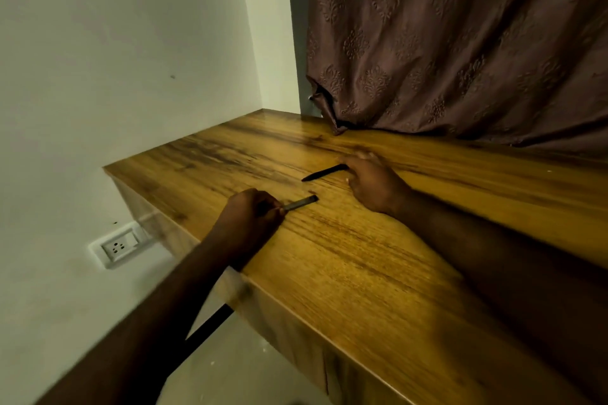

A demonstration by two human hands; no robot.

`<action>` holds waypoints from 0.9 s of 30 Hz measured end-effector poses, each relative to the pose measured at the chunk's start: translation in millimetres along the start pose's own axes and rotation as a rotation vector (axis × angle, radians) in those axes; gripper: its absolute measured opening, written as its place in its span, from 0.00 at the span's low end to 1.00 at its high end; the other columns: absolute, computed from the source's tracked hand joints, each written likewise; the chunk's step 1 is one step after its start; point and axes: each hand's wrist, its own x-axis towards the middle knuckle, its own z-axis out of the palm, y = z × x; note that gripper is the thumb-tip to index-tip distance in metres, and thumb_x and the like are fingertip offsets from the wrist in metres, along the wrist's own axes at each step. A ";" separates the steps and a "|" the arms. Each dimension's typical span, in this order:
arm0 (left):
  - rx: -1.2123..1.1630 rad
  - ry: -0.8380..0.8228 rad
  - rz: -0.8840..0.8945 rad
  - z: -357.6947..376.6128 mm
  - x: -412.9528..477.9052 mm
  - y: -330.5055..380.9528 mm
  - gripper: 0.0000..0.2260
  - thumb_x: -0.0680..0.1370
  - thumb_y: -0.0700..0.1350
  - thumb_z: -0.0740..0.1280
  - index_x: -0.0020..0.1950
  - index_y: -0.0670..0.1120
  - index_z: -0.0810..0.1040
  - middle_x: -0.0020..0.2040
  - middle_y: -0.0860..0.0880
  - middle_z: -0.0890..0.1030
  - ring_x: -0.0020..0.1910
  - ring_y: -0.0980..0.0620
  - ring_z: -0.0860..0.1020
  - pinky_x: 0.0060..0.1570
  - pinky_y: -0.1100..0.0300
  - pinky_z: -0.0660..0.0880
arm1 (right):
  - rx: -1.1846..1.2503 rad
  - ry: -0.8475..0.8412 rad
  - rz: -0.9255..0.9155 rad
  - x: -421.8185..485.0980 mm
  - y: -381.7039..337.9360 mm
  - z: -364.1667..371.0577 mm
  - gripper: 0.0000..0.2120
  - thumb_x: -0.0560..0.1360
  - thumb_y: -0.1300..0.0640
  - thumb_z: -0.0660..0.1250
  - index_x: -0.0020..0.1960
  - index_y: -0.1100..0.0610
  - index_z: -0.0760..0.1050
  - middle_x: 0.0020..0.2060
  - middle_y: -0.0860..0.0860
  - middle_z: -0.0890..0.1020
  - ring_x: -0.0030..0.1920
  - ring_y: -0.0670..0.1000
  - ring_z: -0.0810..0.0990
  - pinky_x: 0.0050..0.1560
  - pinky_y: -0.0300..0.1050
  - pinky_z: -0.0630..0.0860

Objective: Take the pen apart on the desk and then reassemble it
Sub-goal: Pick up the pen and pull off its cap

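The pen is in two dark pieces over the wooden desk [345,256]. My left hand [246,223] pinches one piece, a short tube [301,203] with an open end that points right. My right hand [375,184] holds the other piece, a slim pointed part [324,173], by its back end; its tip points left and rests low on the desk. A gap separates the two pieces. A tiny dark speck [312,192] lies on the desk between them; I cannot tell what it is.
A white wall stands to the left, with a socket plate [119,245] below desk level. A brown patterned curtain [460,43] hangs over the desk's far right edge. The desk's left edge runs near my left wrist.
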 end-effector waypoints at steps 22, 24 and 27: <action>0.317 0.067 0.531 29.8 -8.8 53.7 0.32 0.73 0.69 0.56 0.71 0.52 0.66 0.67 0.50 0.73 0.66 0.51 0.67 0.62 0.55 0.58 | 0.297 -0.002 -0.187 -84.8 -17.2 -41.6 0.10 0.77 0.59 0.66 0.56 0.52 0.81 0.44 0.50 0.76 0.46 0.46 0.76 0.45 0.37 0.71; 0.370 0.047 0.583 38.4 -10.7 64.1 0.25 0.76 0.64 0.57 0.67 0.52 0.71 0.60 0.50 0.79 0.60 0.50 0.73 0.58 0.53 0.63 | 0.319 -0.001 -0.176 -93.3 -19.2 -43.2 0.10 0.76 0.59 0.67 0.57 0.52 0.80 0.45 0.50 0.76 0.46 0.45 0.76 0.46 0.36 0.72; 0.410 0.065 0.608 43.7 -8.9 71.6 0.16 0.78 0.56 0.60 0.62 0.50 0.74 0.54 0.49 0.81 0.53 0.48 0.76 0.51 0.54 0.68 | 0.403 0.027 -0.082 -89.4 -16.9 -42.5 0.13 0.74 0.59 0.70 0.57 0.47 0.78 0.47 0.48 0.76 0.48 0.41 0.77 0.46 0.32 0.72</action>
